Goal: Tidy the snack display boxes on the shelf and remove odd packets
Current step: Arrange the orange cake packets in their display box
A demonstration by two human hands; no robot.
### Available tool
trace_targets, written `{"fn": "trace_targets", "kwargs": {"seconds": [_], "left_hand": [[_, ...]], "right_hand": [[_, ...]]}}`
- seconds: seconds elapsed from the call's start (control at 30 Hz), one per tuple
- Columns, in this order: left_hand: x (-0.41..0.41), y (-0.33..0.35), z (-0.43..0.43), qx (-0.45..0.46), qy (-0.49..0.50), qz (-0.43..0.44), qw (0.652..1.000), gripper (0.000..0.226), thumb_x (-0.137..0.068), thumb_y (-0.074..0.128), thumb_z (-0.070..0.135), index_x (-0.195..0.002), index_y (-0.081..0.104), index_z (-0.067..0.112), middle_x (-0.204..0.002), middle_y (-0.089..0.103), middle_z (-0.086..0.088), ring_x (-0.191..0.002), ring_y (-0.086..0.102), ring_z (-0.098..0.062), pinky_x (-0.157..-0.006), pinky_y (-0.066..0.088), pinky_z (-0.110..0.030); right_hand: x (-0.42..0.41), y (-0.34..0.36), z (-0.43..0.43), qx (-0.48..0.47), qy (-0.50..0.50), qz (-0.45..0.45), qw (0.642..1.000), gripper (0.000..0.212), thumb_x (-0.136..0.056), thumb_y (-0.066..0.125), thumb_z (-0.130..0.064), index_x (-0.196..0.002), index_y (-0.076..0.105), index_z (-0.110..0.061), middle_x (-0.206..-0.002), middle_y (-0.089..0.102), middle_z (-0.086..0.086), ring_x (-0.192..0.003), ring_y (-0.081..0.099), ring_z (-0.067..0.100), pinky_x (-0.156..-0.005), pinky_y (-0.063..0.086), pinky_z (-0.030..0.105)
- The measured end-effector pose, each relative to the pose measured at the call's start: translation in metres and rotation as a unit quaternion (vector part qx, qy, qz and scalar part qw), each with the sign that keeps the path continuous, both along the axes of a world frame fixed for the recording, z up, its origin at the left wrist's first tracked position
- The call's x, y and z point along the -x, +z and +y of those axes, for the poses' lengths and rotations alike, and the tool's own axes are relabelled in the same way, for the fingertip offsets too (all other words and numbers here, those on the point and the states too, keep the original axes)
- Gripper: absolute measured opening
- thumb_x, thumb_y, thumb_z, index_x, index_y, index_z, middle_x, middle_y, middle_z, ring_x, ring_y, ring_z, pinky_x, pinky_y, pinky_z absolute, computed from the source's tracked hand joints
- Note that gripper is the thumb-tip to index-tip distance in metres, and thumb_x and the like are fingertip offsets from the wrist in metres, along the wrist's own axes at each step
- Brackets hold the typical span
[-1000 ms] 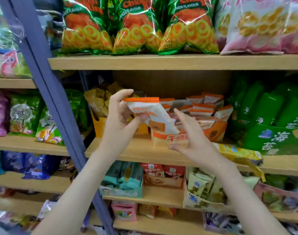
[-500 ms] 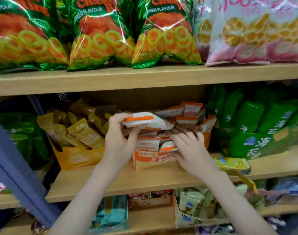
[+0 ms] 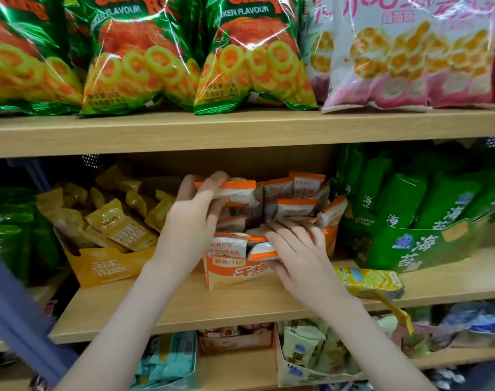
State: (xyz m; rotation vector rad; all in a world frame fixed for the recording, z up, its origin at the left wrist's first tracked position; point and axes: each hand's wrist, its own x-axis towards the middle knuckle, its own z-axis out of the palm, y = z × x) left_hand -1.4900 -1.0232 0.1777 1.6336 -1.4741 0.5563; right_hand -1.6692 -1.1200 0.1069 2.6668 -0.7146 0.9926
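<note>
Pinches orange-topped packet (image 3: 229, 190) in left hand (image 3: 189, 221) above orange display box (image 3: 226, 273) | Curls right hand (image 3: 299, 255) over front packets, grasp impossible to tell | Locates box mid-shelf (image 3: 240, 306), behind front edge, between yellow box (image 3: 105, 266) and green box (image 3: 410, 249)
</note>
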Motion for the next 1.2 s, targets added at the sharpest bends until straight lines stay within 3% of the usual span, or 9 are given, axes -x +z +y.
{"fn": "trace_targets", "kwargs": {"seconds": [0.1,0.3,0.37,0.47,0.6,0.8,0.87,1.0,1.2], "left_hand": [[0.005,-0.001,0.001,-0.022,-0.071,-0.014,0.997,0.037,-0.090,0.063,0.002,-0.125,0.058,0.008,-0.109,0.057,-0.014,-0.083,0.054,-0.008,-0.074,0.039,0.003],[0.014,0.001,-0.006,-0.194,0.037,0.075,0.977,0.038,-0.098,0.052,0.020,-0.137,0.049,0.023,-0.131,0.056,-0.012,-0.120,0.054,-0.030,-0.097,0.047,-0.035],[0.020,0.007,-0.009,-0.247,0.045,0.034,0.967,0.035,-0.100,0.046,0.026,-0.135,0.049,0.029,-0.116,0.065,-0.010,-0.109,0.061,-0.029,-0.087,0.051,-0.036],[0.030,0.014,-0.009,-0.296,0.004,0.022,0.955,0.020,-0.103,0.037,0.029,-0.098,0.056,0.024,-0.087,0.065,-0.004,-0.085,0.065,-0.025,-0.067,0.048,-0.032],[0.025,0.018,-0.007,-0.380,-0.029,0.053,0.923,0.034,-0.105,0.032,0.024,-0.097,0.058,0.005,-0.093,0.059,-0.003,-0.092,0.057,-0.022,-0.069,0.037,-0.029],[-0.013,0.016,-0.027,-0.207,-0.014,0.049,0.977,0.033,-0.102,0.036,0.030,-0.127,0.058,0.030,-0.122,0.063,0.000,-0.116,0.056,-0.022,-0.097,0.046,-0.034],[-0.020,0.014,-0.042,-0.182,0.003,-0.003,0.983,0.034,-0.100,0.042,0.027,-0.129,0.060,0.026,-0.128,0.062,-0.003,-0.126,0.050,-0.026,-0.108,0.034,-0.039],[-0.018,0.013,-0.063,-0.345,0.051,-0.067,0.935,0.047,-0.103,0.035,0.037,-0.150,0.031,0.031,-0.154,0.036,0.007,-0.146,0.018,-0.016,-0.119,-0.001,-0.050],[0.007,0.016,-0.064,-0.379,0.065,-0.153,0.911,0.044,-0.104,0.034,0.032,-0.148,0.034,0.031,-0.153,0.037,0.005,-0.145,0.020,-0.013,-0.118,-0.010,-0.049]], "right_hand": [[0.001,-0.002,-0.002,-0.006,0.002,0.003,1.000,0.061,-0.077,0.078,-0.023,-0.132,0.053,-0.017,-0.134,0.057,-0.002,-0.128,0.044,0.016,-0.107,0.025,0.039],[0.002,-0.008,-0.004,-0.004,0.018,-0.037,0.999,0.074,-0.074,0.082,-0.022,-0.136,0.041,-0.015,-0.132,0.052,0.003,-0.123,0.043,0.019,-0.108,0.024,0.039],[0.002,-0.007,-0.002,-0.009,0.017,-0.077,0.997,0.087,-0.074,0.082,-0.021,-0.143,0.030,-0.010,-0.138,0.041,0.007,-0.126,0.038,0.024,-0.109,0.022,0.041],[-0.003,0.005,0.005,0.010,0.015,-0.072,0.997,0.100,-0.076,0.078,-0.026,-0.152,0.015,-0.013,-0.147,0.031,0.006,-0.135,0.030,0.025,-0.112,0.015,0.044],[-0.018,0.013,0.003,0.022,-0.001,-0.001,1.000,0.095,-0.074,0.078,-0.041,-0.150,0.027,-0.014,-0.146,0.045,0.000,-0.140,0.029,0.017,-0.116,0.012,0.046],[-0.023,0.010,-0.002,0.014,-0.006,-0.012,1.000,0.079,-0.066,0.084,-0.043,-0.133,0.052,-0.016,-0.130,0.059,-0.001,-0.130,0.041,0.017,-0.112,0.015,0.047],[-0.021,0.006,-0.002,0.012,0.004,-0.012,1.000,0.074,-0.069,0.083,-0.040,-0.132,0.052,-0.018,-0.133,0.056,-0.002,-0.134,0.038,0.016,-0.113,0.015,0.049],[-0.017,0.001,0.001,-0.008,0.013,-0.010,1.000,0.070,-0.074,0.078,-0.036,-0.135,0.046,-0.021,-0.136,0.053,-0.004,-0.136,0.036,0.014,-0.114,0.016,0.046],[-0.013,-0.001,0.004,-0.022,0.021,-0.012,0.999,0.069,-0.075,0.076,-0.034,-0.136,0.046,-0.021,-0.139,0.049,-0.005,-0.138,0.034,0.014,-0.113,0.018,0.043]]}}
